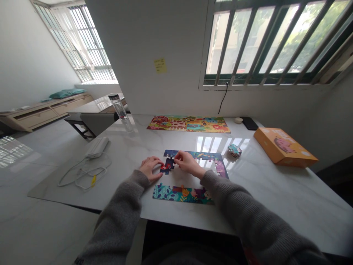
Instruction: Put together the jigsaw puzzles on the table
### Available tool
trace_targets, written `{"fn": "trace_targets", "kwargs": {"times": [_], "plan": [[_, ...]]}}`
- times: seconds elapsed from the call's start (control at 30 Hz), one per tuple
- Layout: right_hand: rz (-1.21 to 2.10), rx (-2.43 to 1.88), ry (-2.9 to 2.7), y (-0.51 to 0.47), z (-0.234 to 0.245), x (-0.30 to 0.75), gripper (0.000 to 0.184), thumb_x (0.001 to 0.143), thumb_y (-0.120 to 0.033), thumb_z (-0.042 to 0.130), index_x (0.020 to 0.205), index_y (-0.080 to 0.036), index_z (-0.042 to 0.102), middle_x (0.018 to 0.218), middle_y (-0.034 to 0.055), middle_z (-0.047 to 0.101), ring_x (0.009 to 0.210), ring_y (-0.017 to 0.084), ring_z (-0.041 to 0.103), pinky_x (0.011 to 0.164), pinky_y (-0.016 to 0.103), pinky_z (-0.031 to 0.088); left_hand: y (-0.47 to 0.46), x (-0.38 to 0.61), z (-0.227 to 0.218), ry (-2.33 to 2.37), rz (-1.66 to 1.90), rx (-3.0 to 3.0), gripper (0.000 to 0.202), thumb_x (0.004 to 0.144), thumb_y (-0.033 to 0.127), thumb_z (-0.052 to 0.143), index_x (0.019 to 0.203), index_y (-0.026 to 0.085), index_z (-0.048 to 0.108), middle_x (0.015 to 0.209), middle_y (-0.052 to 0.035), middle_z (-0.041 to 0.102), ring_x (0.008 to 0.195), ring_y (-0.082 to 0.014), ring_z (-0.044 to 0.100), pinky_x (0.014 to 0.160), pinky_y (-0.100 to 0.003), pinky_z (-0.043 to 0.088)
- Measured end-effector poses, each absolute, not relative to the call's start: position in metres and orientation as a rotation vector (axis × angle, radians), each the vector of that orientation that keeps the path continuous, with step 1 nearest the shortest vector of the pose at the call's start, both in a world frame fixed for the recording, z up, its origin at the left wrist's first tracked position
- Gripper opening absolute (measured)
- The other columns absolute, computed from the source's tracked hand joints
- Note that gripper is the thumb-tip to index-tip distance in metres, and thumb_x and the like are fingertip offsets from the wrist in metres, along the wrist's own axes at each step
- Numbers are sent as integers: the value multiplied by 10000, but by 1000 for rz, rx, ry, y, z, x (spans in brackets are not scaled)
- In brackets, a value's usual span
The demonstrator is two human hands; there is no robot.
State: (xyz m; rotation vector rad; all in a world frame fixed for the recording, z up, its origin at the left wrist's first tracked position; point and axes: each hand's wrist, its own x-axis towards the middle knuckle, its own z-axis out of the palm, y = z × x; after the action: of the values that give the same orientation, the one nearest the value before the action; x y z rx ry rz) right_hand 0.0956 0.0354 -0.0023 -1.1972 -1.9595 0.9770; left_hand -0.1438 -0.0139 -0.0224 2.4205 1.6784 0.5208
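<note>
Daylight floods through the barred window (264, 40) and the far window (77, 40), both washed out pale, while the wall below stays dim. Window-shaped glare (220, 144) lies across the glossy tabletop (278, 198) and over the jigsaw puzzle (193, 154). Another bright patch marks the floor (13, 149). Wide-angle distortion bends straight lines toward the frame edges; shadows stay soft.

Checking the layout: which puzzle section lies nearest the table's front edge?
The long leafy strip, nearest the person, lying apart from the dark blue border section and the assembled puzzle at the far side.
</note>
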Motion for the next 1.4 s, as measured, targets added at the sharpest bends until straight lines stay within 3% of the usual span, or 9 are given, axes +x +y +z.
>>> {"fn": "trace_targets", "kwargs": {"times": [0.3, 0.57, 1.03, 1.23, 1.4], "plan": [[830, -1252, -1982, 55, -3, 73, 88, 831, -115, 618, 853, -191, 657, 816, 13, 704, 730, 149, 629, 701, 260, 476, -14, -144, -22, 1632, 621, 2406, 645, 748, 359, 687, 1358, 260, 506, 1154, -55, 652, 1064, -275, 561, 925, -411, 396], [820, -1130, -2108, 46, -8, 83, 239, 822, -120, 650, 1041, -191, 715, 1027, 42, 745, 838, 154, 673, 829, 278, 508, -10, -143, -31, 1670, 543, 2470, 432, 789, 388, 669, 1209, 284, 655, 1180, -50, 618, 1115, -276, 523, 956, -420, 381], [661, -989, -2363, 44, -8, 83, 297, 896, -174, 598, 1170, -219, 705, 1195, 71, 726, 1124, 236, 668, 1026, 367, 482, -9, -143, -32, 1637, 560, 2484, 514, 795, 378, 662, 1295, 272, 614, 1271, -69, 590, 1186, -297, 502, 1016, -440, 398], [648, -935, -2420, 44, -10, 82, 351, 918, -159, 541, 1249, -174, 659, 1275, 119, 687, 1190, 269, 642, 1042, 400, 480, -9, -142, -34, 1695, 531, 2476, 531, 783, 403, 683, 1297, 284, 628, 1231, -78, 581, 1146, -298, 512, 982, -441, 414], [675, -994, -2401, 46, -8, 82, 346, 933, -162, 534, 1253, -216, 654, 1283, 83, 688, 1204, 243, 636, 1058, 371, 464, -9, -142, -34, 1701, 545, 2479, 517, 798, 400, 674, 1301, 293, 624, 1232, -73, 574, 1148, -294, 505, 981, -435, 410]]}}
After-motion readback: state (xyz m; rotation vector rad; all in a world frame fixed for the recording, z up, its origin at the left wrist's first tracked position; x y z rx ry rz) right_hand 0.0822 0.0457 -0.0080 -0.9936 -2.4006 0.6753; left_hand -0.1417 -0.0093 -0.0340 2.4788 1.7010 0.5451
